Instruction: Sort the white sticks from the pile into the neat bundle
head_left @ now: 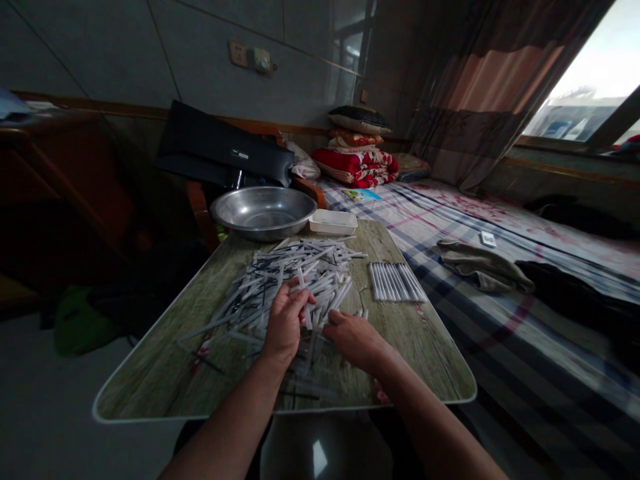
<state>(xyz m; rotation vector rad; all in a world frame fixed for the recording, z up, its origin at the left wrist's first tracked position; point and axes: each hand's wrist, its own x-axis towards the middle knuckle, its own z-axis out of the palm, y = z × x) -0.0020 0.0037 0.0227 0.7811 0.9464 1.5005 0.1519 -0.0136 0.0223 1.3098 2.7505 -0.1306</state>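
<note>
- Left hand (287, 317) gripped a slim white plastic tube (301, 278) between thumb and fingers, above the table's near half
- Right hand (356, 339) was curled just beside it, fingertips low; whether it held anything could not be told
- Loose heap of white and dark thin tubes (285, 273) lay beyond and around the left hand
- Neat row of white dark-tipped tubes (397, 283) lay to the right
- Round silver metal basin (265, 212) and rectangular white tray (333, 222) stood at the wood-patterned table's (150, 380) far end
</note>
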